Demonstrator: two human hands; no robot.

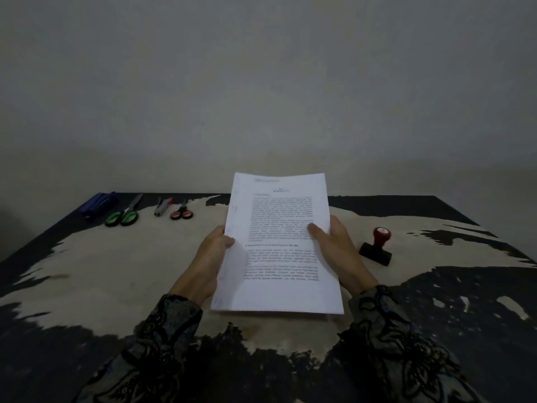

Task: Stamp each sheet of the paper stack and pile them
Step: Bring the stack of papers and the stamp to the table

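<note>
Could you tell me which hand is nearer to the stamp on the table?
The right hand. It holds the paper stack's right edge, just left of the stamp. The left hand holds the opposite edge, with the stack between it and the stamp.

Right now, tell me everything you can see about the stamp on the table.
The stamp has a round red handle and a dark, blocky rectangular base, likely plastic or rubber. It lies tipped on the worn table, handle pointing away and up, base nearer the camera. It sits to the right of the right hand, apart from it and from the paper stack. Nothing touches it but the table. Its printing face is not visible.
</note>
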